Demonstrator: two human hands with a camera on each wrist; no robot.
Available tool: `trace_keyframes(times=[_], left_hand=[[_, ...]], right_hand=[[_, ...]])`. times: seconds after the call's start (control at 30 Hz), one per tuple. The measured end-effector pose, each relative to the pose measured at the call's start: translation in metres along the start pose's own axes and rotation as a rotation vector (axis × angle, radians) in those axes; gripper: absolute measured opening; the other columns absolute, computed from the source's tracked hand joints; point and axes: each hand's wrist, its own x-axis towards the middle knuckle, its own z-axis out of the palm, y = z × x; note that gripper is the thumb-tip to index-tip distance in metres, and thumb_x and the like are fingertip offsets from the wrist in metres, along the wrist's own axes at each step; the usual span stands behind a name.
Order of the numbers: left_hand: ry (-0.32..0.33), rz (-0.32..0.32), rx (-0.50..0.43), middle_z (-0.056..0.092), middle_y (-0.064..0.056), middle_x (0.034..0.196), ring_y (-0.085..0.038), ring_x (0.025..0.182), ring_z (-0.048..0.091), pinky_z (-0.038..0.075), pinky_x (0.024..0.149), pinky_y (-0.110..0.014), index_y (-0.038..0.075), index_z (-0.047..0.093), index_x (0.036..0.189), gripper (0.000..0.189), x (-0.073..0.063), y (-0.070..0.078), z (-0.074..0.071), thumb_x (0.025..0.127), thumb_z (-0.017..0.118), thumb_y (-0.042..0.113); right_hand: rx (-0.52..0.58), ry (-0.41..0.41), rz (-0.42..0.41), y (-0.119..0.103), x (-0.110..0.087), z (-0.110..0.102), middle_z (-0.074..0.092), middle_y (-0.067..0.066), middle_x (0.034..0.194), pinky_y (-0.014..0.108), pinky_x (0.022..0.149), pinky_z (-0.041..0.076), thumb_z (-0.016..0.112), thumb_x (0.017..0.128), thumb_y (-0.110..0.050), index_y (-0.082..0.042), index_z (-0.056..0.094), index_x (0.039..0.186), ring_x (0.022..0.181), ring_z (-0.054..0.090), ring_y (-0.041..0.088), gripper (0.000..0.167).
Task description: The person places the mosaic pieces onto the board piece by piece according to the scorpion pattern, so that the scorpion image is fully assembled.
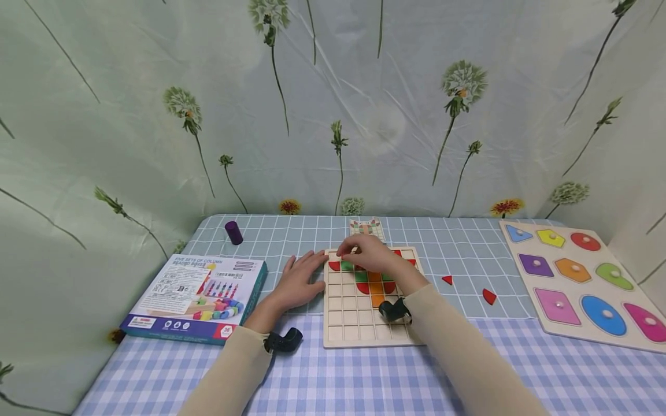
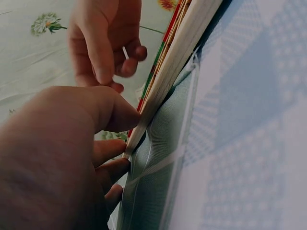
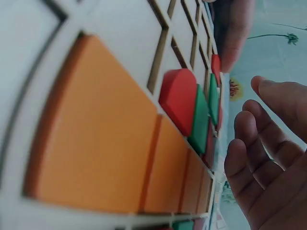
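Note:
A wooden grid board (image 1: 343,323) lies on the table, partly filled with red, green and orange pieces. My left hand (image 1: 299,283) is at its left edge, fingers extended, thumb and fingertips touching the side; the left wrist view shows this contact closely. Over the board's upper left part is my right hand (image 1: 370,253), its fingers bent. In the right wrist view the right fingers (image 3: 264,143) curve loosely, and I see no piece between them. Orange pieces (image 3: 96,139) form a column, with red (image 3: 178,98) and green (image 3: 199,120) pieces beside it. My right hand hides some upper cells.
Two loose red pieces, a small triangle (image 1: 447,279) and a rounded wedge (image 1: 489,296), lie right of the board. Behind it is a pattern card (image 1: 364,227). A boxed bead set (image 1: 195,297) and purple cylinder (image 1: 233,233) are left; a knobbed shape puzzle (image 1: 567,271) is right.

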Motion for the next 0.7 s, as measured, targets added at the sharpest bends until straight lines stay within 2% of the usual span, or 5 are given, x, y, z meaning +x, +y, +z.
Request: trace_keyframes(times=[0.13,0.33,0.7], left_hand=[[-0.013,-0.015,0.005,0.036,-0.003,0.163,-0.029,0.155,0.023,0.004,0.125,-0.06,0.017,0.043,0.152,0.066,0.0,0.001,-0.001,0.088,0.058,0.023],[0.006,-0.014,-0.001,0.037,-0.004,0.162,-0.03,0.154,0.024,0.005,0.124,-0.061,0.015,0.044,0.151,0.067,-0.001,0.003,0.0,0.086,0.058,0.023],[0.002,-0.02,0.008,0.037,-0.005,0.162,-0.029,0.154,0.024,0.005,0.125,-0.06,0.015,0.043,0.152,0.068,0.0,0.003,0.0,0.086,0.058,0.025]], right_hand=[[-0.005,0.021,-0.01,0.0,-0.01,-0.004,0.071,0.001,0.106,0.025,0.077,0.054,0.064,0.098,-0.019,-0.014,0.072,0.111,0.082,0.06,0.015,0.017],[0.006,0.06,-0.013,0.001,-0.033,-0.014,0.071,0.001,0.108,0.028,0.077,0.052,0.063,0.098,-0.019,-0.015,0.072,0.112,0.087,0.058,0.017,0.018],[0.057,0.187,0.078,0.021,-0.068,-0.031,0.07,0.007,0.112,0.029,0.077,0.052,0.062,0.098,-0.017,-0.012,0.072,0.114,0.087,0.06,0.019,0.02]])
